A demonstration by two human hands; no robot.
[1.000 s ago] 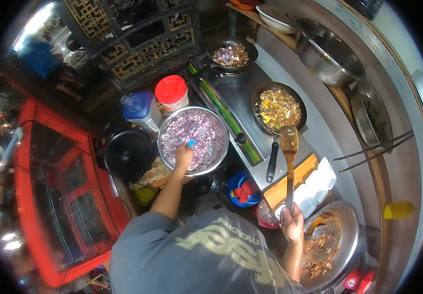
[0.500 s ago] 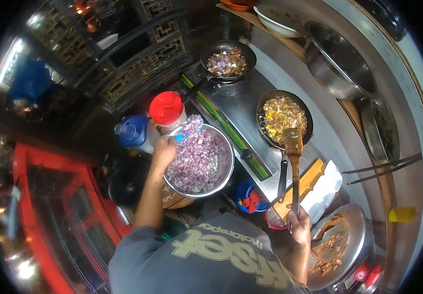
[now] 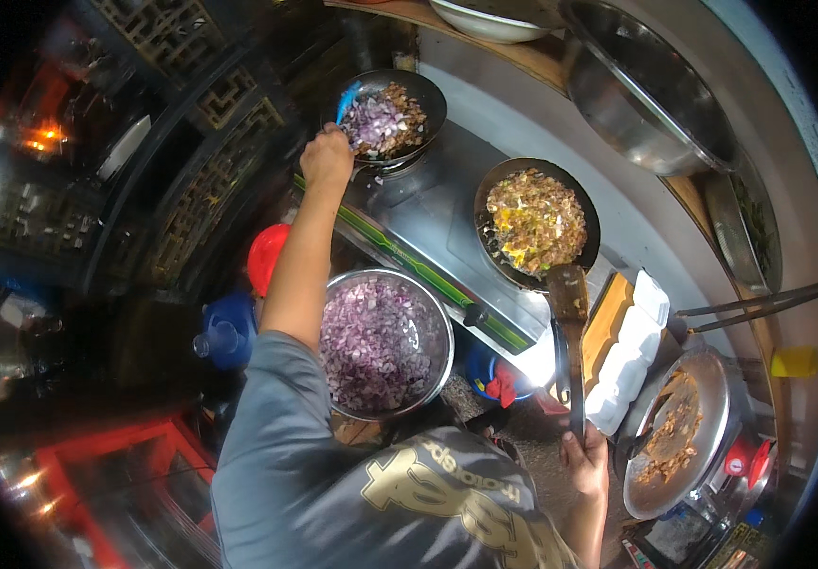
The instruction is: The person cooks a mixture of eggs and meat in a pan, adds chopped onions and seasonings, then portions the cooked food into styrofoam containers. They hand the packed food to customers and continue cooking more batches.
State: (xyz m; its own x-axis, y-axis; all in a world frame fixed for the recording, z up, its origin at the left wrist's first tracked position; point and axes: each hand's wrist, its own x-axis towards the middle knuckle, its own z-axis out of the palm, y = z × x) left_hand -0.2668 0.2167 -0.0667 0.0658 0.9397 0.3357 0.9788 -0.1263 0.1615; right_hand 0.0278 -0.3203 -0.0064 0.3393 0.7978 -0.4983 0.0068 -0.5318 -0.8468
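Observation:
My left hand [image 3: 327,156] grips a blue scoop [image 3: 348,99] at the back black pan [image 3: 409,119], where chopped purple onion [image 3: 376,123] sits on browned pieces. My right hand [image 3: 584,460] is closed on the handle of a wooden spatula [image 3: 570,313], its blade by the front edge of the second pan [image 3: 532,218] of brown chopped food with yellow egg. Below my left arm stands a steel bowl of chopped onion [image 3: 376,341], beside a red lid [image 3: 270,256] and a blue-topped container [image 3: 229,332].
Steel bowls [image 3: 636,95] line a shelf at the right, above tongs or rods [image 3: 750,303]. White foam boxes [image 3: 632,351] lean near a large steel pan [image 3: 674,427]. A red-framed glass case [image 3: 106,446] is at the lower left, a dark lattice screen [image 3: 219,171] at the upper left.
My left hand has lifted the scoop of onion from the bowl and carried it forward to the back pan, where more onion now lies. The view has shifted; my right hand still holds the spatula.

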